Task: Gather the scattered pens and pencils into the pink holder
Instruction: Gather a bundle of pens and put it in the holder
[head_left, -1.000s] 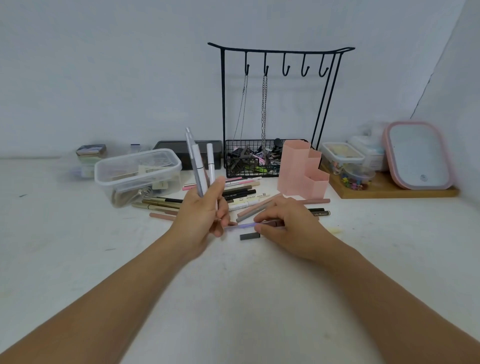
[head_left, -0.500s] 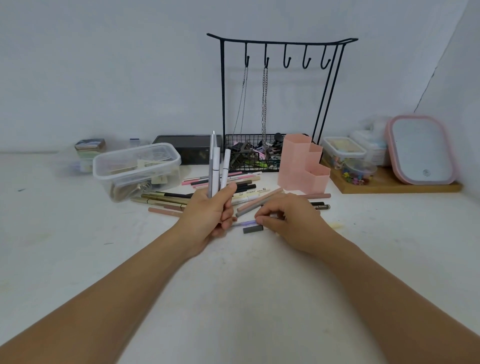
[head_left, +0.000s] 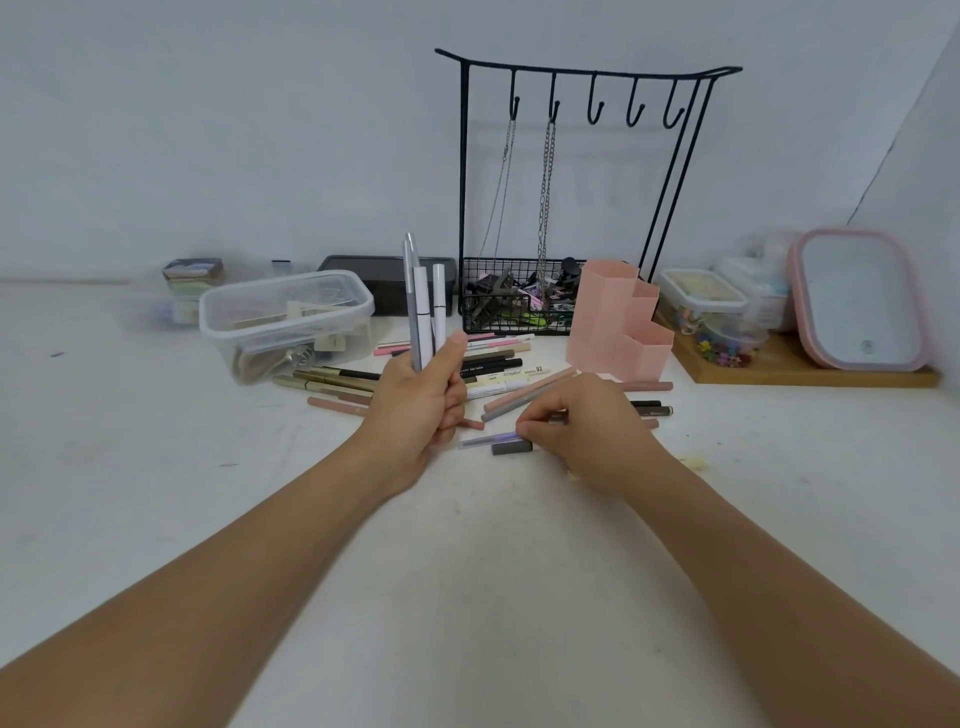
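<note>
My left hand grips three upright pens, grey and white, above the table. My right hand lies low on the table and pinches a purple pen by its right end; a short dark grey piece lies just in front of it. Several pens and pencils lie scattered between my hands and the wall. The pink holder, stepped with three compartments, stands upright behind my right hand.
A clear plastic box stands at the left, a black wire rack with hooks and a basket behind the pens. A wooden tray at the right carries small containers and a pink-rimmed mirror. A dark box sits by the wall.
My left hand has turned the three pens from a leftward tilt to upright. My right hand has stayed on the purple pen on the table.
</note>
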